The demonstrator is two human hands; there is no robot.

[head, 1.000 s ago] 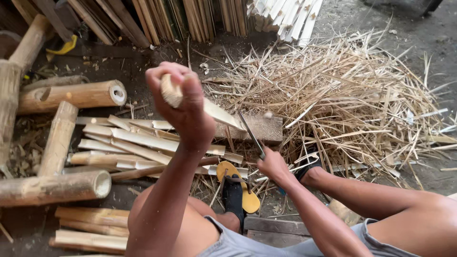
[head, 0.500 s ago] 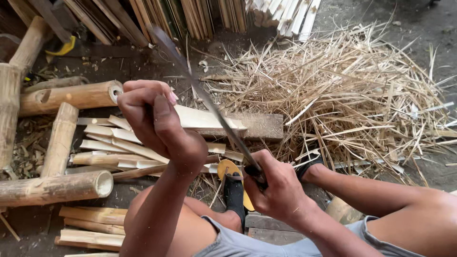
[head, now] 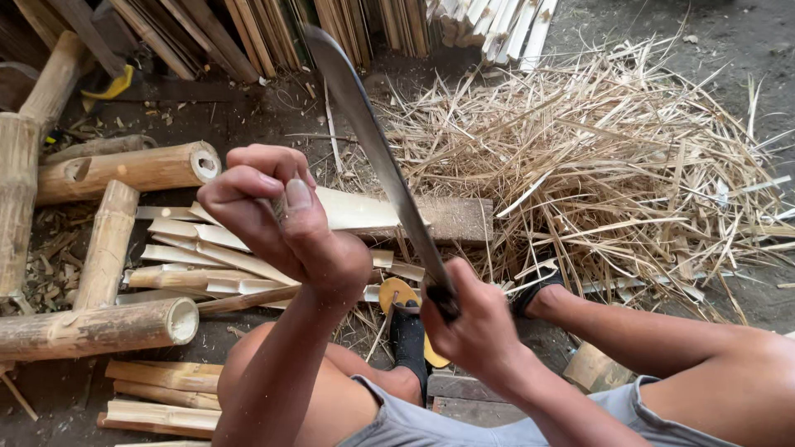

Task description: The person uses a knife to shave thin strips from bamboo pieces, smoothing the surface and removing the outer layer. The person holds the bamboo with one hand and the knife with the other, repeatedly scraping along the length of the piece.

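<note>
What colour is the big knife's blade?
Dull grey metal. The blade, held in the right hand, shows best in the head view.

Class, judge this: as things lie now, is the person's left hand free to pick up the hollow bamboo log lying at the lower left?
Probably not: the left hand is closed around a bamboo strip, so its grip is taken, though nothing blocks the bamboo log.

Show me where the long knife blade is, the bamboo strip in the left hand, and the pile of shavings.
long knife blade [head: 377,153], head view, on the middle of the flat steel.
bamboo strip [head: 356,209], head view, on its pale face right of the left hand.
pile of shavings [head: 613,157], head view, on the heap's centre.
</note>
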